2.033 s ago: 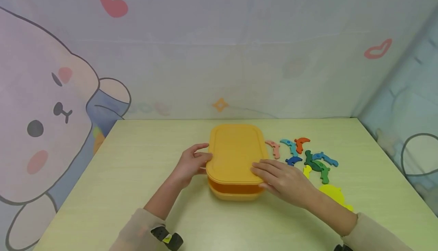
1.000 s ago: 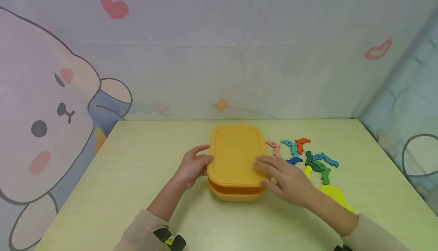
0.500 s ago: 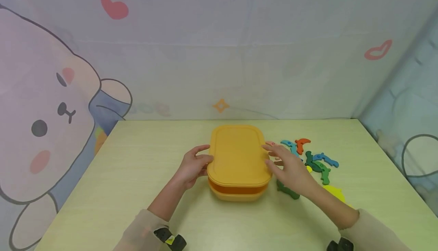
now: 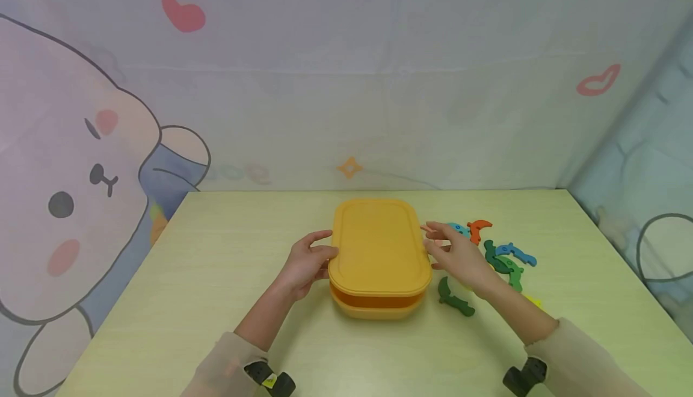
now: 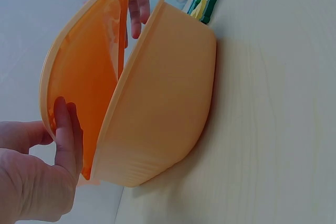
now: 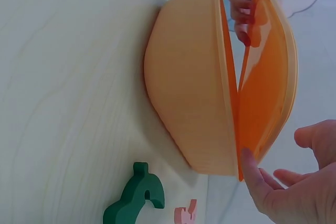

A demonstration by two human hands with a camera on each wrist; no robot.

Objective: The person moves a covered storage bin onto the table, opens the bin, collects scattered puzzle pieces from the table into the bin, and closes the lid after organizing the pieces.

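Note:
A yellow lid [image 4: 379, 246] lies tilted over a yellow plastic box [image 4: 376, 311], its near edge raised so that a gap shows at the front. My left hand [image 4: 308, 263] pinches the lid's left edge. In the left wrist view its fingers [image 5: 65, 135] reach under the lid, inside the gap. My right hand [image 4: 460, 260] is at the lid's right edge, fingers loosely bent and thumb apart from them. One fingertip [image 6: 248, 157] meets the lid's edge near the box rim in the right wrist view. The lid's orange underside shows from both wrists.
Right of the box lies a dark green curved piece [image 4: 456, 299]. Behind my right hand are more small pieces: an orange-red one [image 4: 477, 230], a blue one [image 4: 517, 254] and several others, partly covered. A patterned cloth [image 4: 379, 84] hangs behind the table [image 4: 243, 216].
My right hand has slid off the lid's top near its front right corner, moving right and back along the edge. The dark green piece is now uncovered. My left hand keeps its hold.

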